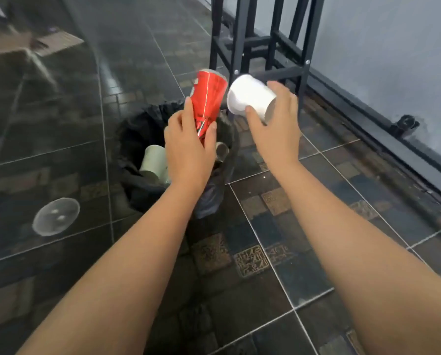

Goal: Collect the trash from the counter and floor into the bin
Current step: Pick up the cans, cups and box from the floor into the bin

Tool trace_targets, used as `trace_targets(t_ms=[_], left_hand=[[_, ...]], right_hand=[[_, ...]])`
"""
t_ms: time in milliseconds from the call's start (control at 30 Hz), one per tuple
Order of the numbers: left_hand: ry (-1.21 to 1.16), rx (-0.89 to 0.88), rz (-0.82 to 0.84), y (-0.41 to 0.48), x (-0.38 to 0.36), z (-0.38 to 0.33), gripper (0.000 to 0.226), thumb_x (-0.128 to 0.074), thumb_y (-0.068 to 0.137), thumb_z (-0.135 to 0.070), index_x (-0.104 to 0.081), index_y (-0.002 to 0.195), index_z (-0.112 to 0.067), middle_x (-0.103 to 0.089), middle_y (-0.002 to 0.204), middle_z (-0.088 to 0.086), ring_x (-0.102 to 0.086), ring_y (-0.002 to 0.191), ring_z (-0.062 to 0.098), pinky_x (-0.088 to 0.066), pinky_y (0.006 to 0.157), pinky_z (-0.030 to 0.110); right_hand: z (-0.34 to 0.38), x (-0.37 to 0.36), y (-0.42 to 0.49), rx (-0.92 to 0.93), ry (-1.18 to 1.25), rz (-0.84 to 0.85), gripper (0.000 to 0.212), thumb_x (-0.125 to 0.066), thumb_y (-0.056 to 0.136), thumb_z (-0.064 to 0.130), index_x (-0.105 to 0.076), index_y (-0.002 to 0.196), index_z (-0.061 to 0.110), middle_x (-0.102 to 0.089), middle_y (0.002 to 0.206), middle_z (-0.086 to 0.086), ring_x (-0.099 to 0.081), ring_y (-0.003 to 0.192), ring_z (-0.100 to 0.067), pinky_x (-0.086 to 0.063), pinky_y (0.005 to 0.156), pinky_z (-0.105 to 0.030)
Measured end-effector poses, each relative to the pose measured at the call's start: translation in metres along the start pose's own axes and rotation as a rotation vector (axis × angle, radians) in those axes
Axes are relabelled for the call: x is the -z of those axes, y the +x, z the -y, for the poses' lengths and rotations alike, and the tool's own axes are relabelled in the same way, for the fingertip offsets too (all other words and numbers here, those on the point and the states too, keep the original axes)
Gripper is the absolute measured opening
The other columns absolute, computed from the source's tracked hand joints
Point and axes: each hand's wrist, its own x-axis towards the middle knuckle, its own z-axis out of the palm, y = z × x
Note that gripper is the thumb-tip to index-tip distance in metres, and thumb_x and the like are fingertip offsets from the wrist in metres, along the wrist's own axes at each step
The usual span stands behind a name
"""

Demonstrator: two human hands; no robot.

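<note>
Dark tiled floor; left hand (188, 147) grips red cup (207, 98), right hand (275, 124) grips white cup (248, 97), above centre bin (129, 139) holding cups, lettering unreadable.

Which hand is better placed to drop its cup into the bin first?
Left. The left hand holds the red cup directly over the bin opening. The right hand holds the white cup beyond the bin's rim, above the floor.
</note>
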Motion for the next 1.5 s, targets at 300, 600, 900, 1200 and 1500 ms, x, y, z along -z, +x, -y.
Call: trace_targets(t_ms=[300,600,900,1200,1500], left_hand=[[0.271,0.239,0.168,0.013,0.025,0.076,0.063,-0.060,0.092,-0.042,-0.039,0.147,-0.021,-0.044,0.139,0.013,-0.042,0.122,0.032,-0.041,0.096,0.044],[0.367,0.172,0.207,0.019,0.021,0.089,0.057,-0.043,0.097,-0.052,-0.051,0.142,-0.017,-0.042,0.149,0.017,-0.037,0.136,0.035,-0.028,0.111,0.046],[0.312,0.461,0.273,0.030,0.039,0.133,0.047,-0.041,0.101,-0.042,-0.043,0.147,-0.029,-0.008,0.163,0.018,-0.013,0.149,0.035,-0.015,0.119,0.048],[-0.447,0.660,0.095,0.035,0.031,0.148,0.052,-0.052,0.093,-0.001,-0.056,0.139,-0.026,-0.049,0.146,0.002,-0.048,0.125,0.010,-0.038,0.107,0.023],[-0.627,0.817,0.081,0.016,0.058,0.103,0.057,-0.052,0.091,0.006,-0.058,0.135,-0.029,-0.057,0.137,-0.002,-0.055,0.124,0.013,-0.041,0.110,0.037]], right_hand=[[0.018,-0.078,-0.007,0.050,-0.119,0.354,0.057,-0.061,0.091,0.031,-0.039,0.144,0.029,-0.032,0.151,0.001,-0.050,0.123,-0.028,-0.044,0.101,-0.046],[-0.004,-0.095,-0.007,0.082,-0.349,0.522,0.058,-0.038,0.098,0.053,-0.025,0.151,0.035,-0.021,0.161,0.004,-0.025,0.146,-0.016,-0.009,0.117,-0.050],[-0.022,-0.090,-0.003,-0.189,-0.252,0.538,0.054,-0.035,0.100,0.051,-0.024,0.151,0.037,-0.009,0.163,-0.006,-0.017,0.148,-0.029,-0.018,0.117,-0.050],[-0.033,-0.100,0.007,-0.455,0.267,0.473,0.044,-0.045,0.102,0.023,-0.042,0.144,0.035,-0.037,0.153,0.009,-0.032,0.142,-0.013,-0.027,0.110,-0.030],[0.001,-0.039,-0.010,-0.568,0.369,0.413,0.054,-0.045,0.099,0.007,-0.040,0.146,0.032,-0.039,0.151,0.016,-0.031,0.139,-0.003,-0.023,0.108,-0.017]])
